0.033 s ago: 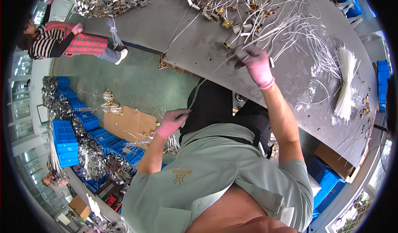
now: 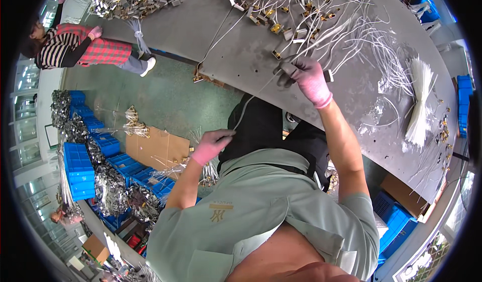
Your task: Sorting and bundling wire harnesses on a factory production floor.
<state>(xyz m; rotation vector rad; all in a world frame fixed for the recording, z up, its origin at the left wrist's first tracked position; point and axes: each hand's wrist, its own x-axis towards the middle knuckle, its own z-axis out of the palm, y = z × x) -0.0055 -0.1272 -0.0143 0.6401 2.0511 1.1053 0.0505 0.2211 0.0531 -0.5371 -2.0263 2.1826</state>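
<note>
A thin whitish wire runs in a slack curve between my two hands, past the front edge of the grey metal table. My left hand, in a pink glove with grey fingertips, pinches the wire's lower end in front of my dark trousers. Over the table edge, my right hand, gloved alike, is closed on the wire's upper part. A small pale block shows just beside the right hand; whether it is attached to the wire I cannot tell. Just beyond lie tangled white wires with brass-coloured and grey end pieces.
A bundle of straight white wires lies at the table's right. Grey blocks are heaped at the far left. Blue crates and cardboard are on the floor at left. A person in a checked apron stands beyond.
My right hand's fingers have shifted slightly left and down. The left hand has moved slightly right, and the wire between them now shows a fuller curve.
</note>
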